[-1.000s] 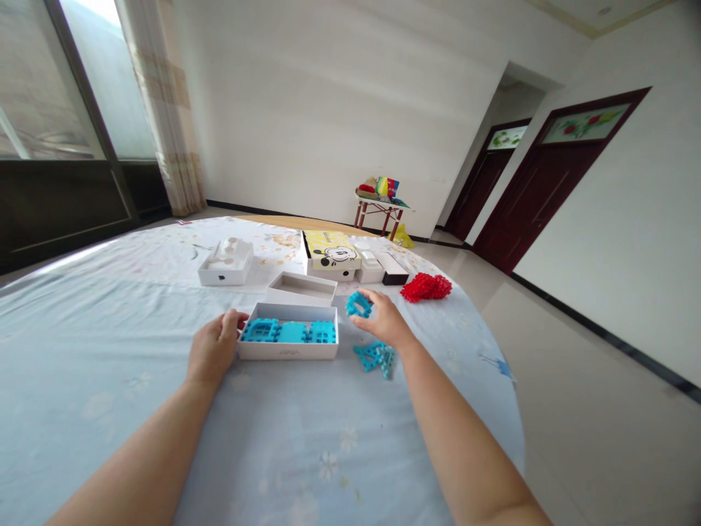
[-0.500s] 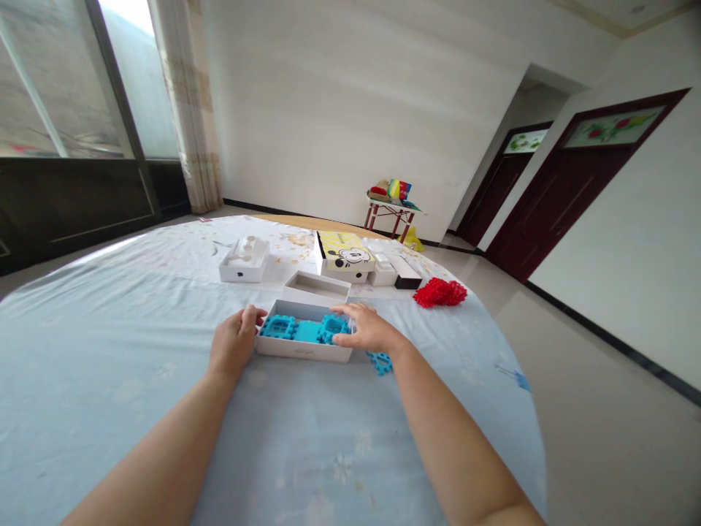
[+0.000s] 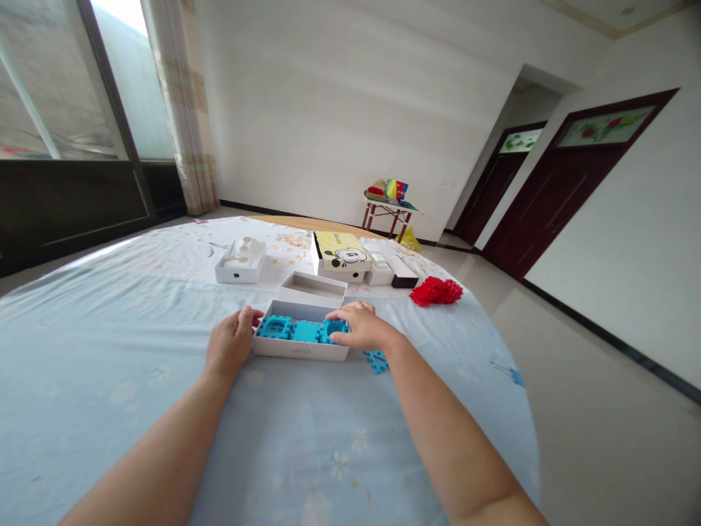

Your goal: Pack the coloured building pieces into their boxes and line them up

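A white open box (image 3: 301, 352) stands before me with a row of blue interlocking tiles (image 3: 305, 331) inside. My left hand (image 3: 233, 337) holds the left end of this box, fingers curled behind its corner and thumb along the side. Over the right end, my right hand (image 3: 364, 326) has thumb and fingertips on the rightmost blue tile (image 3: 333, 329), which sits within the box. Part of that tile is hidden by the fingers. Another blue tile (image 3: 375, 360) lies on the cloth beside my right wrist.
Behind the box sits an empty-looking white lid (image 3: 313, 288). Farther back are a white box with a moulded insert (image 3: 241, 263), a yellow cartoon box (image 3: 342, 256), a small white box (image 3: 379, 272) and a black-and-white box (image 3: 404, 274). Red pieces (image 3: 437, 291) are heaped at right.
The rightmost blue tile now lies flatter and more level with the others under my right hand. My left hand stays at the box's end. The view has shifted slightly.
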The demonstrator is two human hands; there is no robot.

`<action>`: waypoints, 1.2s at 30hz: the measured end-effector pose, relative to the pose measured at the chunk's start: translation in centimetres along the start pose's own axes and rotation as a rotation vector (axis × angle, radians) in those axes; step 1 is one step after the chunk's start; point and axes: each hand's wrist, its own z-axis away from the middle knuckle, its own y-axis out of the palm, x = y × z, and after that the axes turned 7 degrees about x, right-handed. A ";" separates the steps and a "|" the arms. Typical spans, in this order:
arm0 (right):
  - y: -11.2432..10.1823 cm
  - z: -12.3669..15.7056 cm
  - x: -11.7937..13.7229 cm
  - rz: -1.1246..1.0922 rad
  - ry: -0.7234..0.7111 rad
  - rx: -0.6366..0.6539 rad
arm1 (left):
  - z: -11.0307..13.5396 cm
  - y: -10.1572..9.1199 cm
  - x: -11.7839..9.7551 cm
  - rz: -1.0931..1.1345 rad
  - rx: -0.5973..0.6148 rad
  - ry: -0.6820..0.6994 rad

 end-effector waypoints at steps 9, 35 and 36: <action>-0.8 0.6 -0.4 -0.076 -0.003 -0.123 | -0.1 0.0 0.0 0.002 0.007 0.013; -0.2 9.7 -9.4 -0.391 0.202 0.113 | -0.3 -0.2 0.3 -0.109 0.042 -0.018; -0.1 9.6 -9.4 -0.432 0.218 0.117 | -0.3 -0.2 0.3 -0.107 0.044 -0.014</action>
